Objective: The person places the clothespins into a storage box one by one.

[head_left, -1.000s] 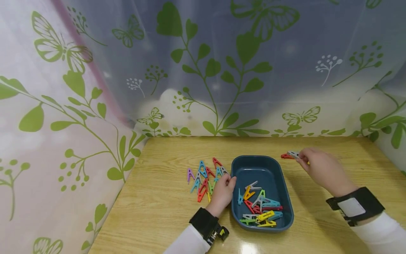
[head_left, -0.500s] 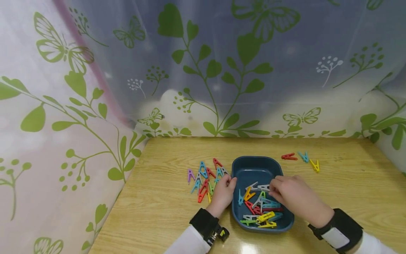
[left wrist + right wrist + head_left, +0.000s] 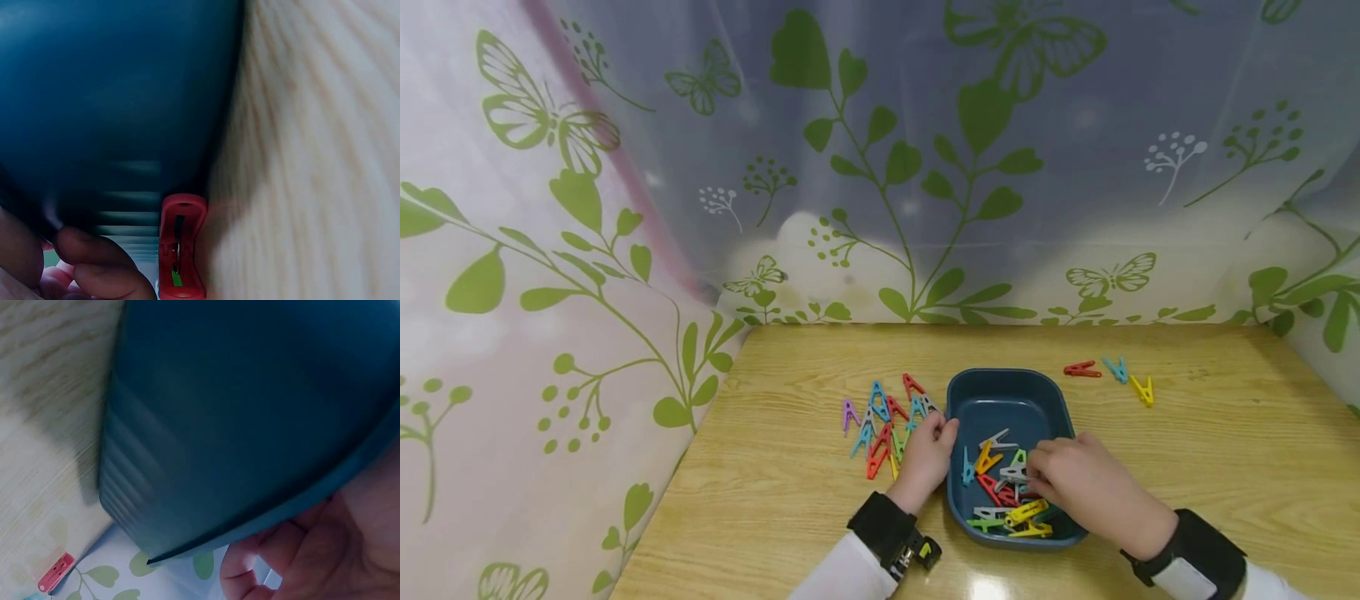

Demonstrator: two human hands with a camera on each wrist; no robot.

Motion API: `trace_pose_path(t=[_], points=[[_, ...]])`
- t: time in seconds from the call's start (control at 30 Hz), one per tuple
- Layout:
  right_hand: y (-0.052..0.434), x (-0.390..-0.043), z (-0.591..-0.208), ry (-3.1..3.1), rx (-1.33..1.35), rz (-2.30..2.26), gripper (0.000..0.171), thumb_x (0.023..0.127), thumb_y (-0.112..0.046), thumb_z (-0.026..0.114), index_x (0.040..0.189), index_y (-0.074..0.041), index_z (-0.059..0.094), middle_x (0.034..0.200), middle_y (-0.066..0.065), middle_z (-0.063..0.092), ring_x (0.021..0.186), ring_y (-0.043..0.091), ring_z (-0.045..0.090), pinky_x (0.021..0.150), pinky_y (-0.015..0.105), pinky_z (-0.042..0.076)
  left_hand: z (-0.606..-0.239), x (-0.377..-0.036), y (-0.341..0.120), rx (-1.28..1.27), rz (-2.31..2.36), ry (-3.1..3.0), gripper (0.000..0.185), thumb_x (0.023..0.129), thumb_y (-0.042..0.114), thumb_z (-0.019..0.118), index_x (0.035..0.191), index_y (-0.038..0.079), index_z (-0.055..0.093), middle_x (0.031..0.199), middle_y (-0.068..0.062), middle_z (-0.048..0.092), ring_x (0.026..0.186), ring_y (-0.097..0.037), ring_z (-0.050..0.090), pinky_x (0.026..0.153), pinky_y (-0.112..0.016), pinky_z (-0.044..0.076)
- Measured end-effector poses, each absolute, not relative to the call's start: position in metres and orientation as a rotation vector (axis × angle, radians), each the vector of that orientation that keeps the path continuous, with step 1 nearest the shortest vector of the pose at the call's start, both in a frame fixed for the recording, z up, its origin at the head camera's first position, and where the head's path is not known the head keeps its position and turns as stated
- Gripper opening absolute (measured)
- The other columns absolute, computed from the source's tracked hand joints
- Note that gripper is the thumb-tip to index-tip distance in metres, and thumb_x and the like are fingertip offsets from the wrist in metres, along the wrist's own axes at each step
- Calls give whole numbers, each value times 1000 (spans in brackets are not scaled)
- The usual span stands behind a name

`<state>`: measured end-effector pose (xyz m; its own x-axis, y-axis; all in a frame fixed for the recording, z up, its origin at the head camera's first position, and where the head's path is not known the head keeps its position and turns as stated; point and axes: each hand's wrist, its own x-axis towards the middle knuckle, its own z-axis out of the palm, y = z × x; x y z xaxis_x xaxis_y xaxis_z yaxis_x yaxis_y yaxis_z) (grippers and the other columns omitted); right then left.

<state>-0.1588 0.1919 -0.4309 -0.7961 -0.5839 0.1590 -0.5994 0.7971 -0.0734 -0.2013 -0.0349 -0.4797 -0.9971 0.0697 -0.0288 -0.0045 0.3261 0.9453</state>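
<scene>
A dark blue tray [image 3: 1000, 377] on the wooden table holds several coloured clips [image 3: 1011, 508]. My right hand [image 3: 1043, 477] is down inside the tray, fingers curled, pinching a grey clip [image 3: 1013, 475] at its fingertips. My left hand [image 3: 934, 440] rests loosely curled on the table against the tray's left rim, on a pile of loose clips [image 3: 880, 417], and holds nothing. The left wrist view shows the tray wall [image 3: 125, 94], a red clip [image 3: 181, 244] and curled fingers [image 3: 106, 269]. In the right wrist view the tray's outer wall [image 3: 237, 412] fills the frame, with fingers [image 3: 300, 550] behind it.
A red clip [image 3: 1081, 369], a blue clip [image 3: 1117, 368] and a yellow clip [image 3: 1142, 389] lie on the table right of the tray. A leaf-and-butterfly curtain [image 3: 880, 167] closes off the back and both sides. Bare wood lies at the front left.
My right hand carried a grey clip from the group at the far right over to the tray and lowered into it. The left hand has not moved.
</scene>
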Motion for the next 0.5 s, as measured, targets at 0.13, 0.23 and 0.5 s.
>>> trace_pose_path(t=[0.13,0.23,0.5], points=[[191,-157,-432,-2872,955,193,23,83,-29,86,77,-28,64,71,-19,52,63,-2,42,64,29,29,-480,-201,-35,68,1792,2498,33,109,24,53,81,12,42,66,3,33,55,-12,37,54,-24,28],[190,-158,-432,-2884,956,198,23,84,-29,86,77,-27,64,71,-18,52,63,-2,42,64,29,30,-481,-201,-36,73,1795,2496,33,109,25,53,81,12,42,66,3,33,55,-12,37,54,-24,28],[193,-156,-431,-2886,978,196,23,84,-35,85,80,-28,64,74,-18,52,65,0,45,63,29,32,-484,-201,-36,129,1825,2507,34,109,22,54,80,11,38,66,3,29,54,-12,33,54,-25,26]])
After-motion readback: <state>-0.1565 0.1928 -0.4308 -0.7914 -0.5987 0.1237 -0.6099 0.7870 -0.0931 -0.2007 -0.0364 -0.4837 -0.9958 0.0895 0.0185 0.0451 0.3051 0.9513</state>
